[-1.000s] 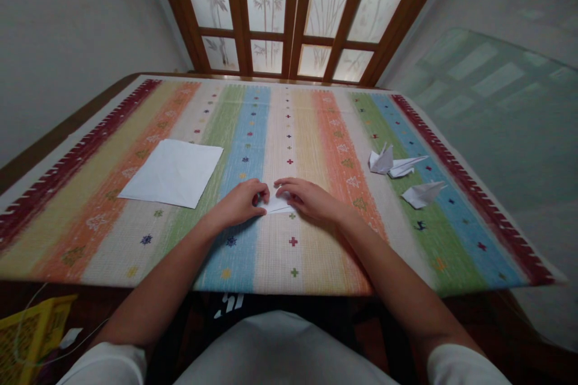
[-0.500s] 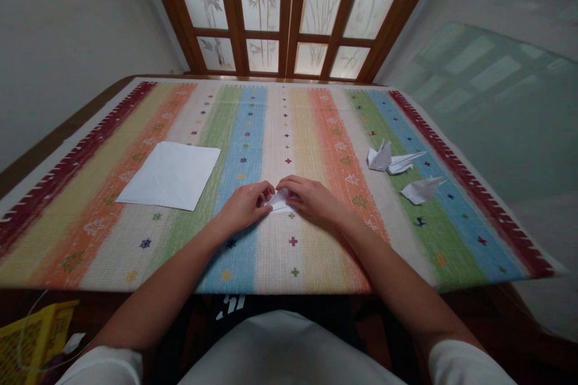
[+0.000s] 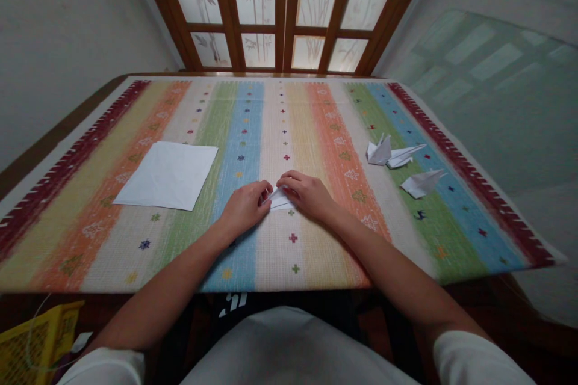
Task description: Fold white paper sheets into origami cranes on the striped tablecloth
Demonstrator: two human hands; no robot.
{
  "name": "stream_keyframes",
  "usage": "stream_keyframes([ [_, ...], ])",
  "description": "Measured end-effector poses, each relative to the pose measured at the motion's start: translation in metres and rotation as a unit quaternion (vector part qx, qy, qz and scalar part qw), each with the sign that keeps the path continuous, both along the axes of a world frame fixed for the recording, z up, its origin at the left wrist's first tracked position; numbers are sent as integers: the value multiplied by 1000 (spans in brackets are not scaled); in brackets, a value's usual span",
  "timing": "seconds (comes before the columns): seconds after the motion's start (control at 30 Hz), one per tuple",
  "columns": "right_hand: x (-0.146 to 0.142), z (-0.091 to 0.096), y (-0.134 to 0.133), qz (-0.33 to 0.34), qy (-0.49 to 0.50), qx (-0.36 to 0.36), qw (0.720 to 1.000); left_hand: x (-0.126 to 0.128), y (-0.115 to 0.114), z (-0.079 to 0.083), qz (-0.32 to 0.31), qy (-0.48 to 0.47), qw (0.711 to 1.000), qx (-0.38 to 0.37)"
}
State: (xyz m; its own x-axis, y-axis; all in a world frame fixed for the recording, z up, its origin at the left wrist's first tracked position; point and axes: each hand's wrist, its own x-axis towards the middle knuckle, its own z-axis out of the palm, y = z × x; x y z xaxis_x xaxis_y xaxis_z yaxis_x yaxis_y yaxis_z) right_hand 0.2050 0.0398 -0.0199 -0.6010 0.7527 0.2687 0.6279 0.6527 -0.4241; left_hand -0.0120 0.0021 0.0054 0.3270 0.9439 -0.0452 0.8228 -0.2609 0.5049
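Paper fold (image 3: pixel 280 201) lies on the striped woven table cover (image 3: pixel 275 132), lower centre of the frame, between my left hand (image 3: pixel 246 207) and right hand (image 3: pixel 307 195). Hands close together, fingertips (image 3: pixel 289 179) meeting the fold from both sides; whether they are clamped on it I cannot tell, as the fingers hide the contact. Judged light and thin, springy along its creases but easily crushed, so best held by its outer edges with gentle fingertip pressure. Flat white paper sheet (image 3: pixel 165 175) rests to the left; white origami figure (image 3: pixel 379 151) and second origami figure (image 3: pixel 422 183) sit right. Against the earlier frame, hands and fold have barely shifted; slightly more of the fold shows.
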Motion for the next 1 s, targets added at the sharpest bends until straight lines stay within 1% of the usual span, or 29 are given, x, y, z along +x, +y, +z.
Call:
stream_keyframes([
  [0.13,-3,-2,-2,-15,-1,4,1000,2,-2,-2,-11,6,1000,21],
  [0.27,-2,-2,0,-15,9,-6,1000,2,-3,-2,-19,34,999,17],
  [0.33,2,0,1,6,16,-17,1000,1,-3,-1,-20,50,998,18],
  [0.47,13,7,3,67,47,-46,996,3,-6,2,-38,91,995,23],
  [0.57,20,9,4,89,63,-60,992,5,-8,4,-52,121,991,30],
  [0.67,21,7,5,97,67,-50,992,5,-9,5,-60,126,990,36],
  [0.77,21,7,7,102,49,-29,993,3,-8,6,-66,123,990,35],
  [0.9,21,8,8,81,20,-14,996,1,-7,8,-67,123,990,21],
  [1.0,20,8,7,78,12,-8,997,2,-6,7,-65,124,990,19],
])
